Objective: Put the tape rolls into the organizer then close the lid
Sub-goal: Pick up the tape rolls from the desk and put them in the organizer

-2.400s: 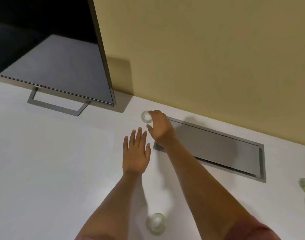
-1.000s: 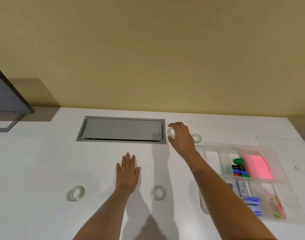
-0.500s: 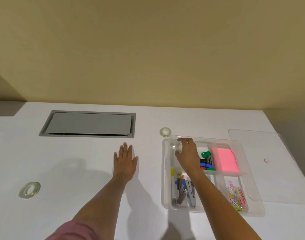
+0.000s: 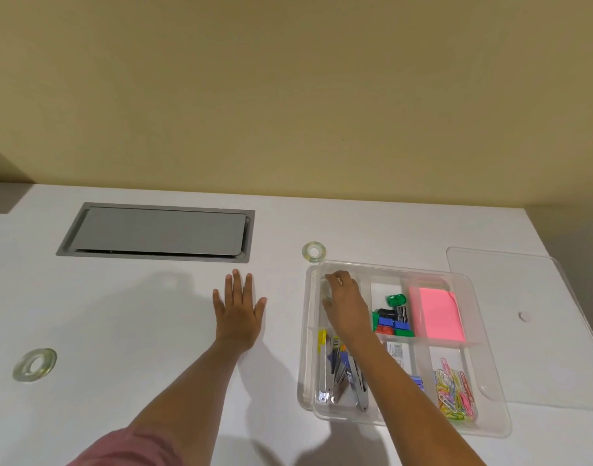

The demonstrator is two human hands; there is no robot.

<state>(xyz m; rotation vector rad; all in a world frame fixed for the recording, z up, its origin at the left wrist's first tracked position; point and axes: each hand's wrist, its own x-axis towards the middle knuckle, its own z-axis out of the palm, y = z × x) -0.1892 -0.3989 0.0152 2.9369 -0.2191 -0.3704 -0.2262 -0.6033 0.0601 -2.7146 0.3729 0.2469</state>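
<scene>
Our right hand [image 4: 345, 306] is curled inside the organizer's [image 4: 490, 422] far-left compartment – can't tell if it's clamped on a tape roll. Left hand [image 4: 238, 312] lies flat, fingers spread, on the tabletop [image 4: 127, 317]. Two tape rolls outside: one [image 4: 314, 251] just behind the organizer, another [image 4: 35, 364] far left – lid [image 4: 537, 331] lies off to the right.

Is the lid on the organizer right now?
No, the clear lid lies flat on the table to the right of the open organizer.

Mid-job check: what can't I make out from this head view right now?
- Tape roll in the right hand: hidden by the fingers inside the organizer; held or released, unclear.
- Organizer's back-left compartment floor: covered by that hand.
- Label on the small box: too small to read.
- Lid: transparent, near edge faint.
</scene>
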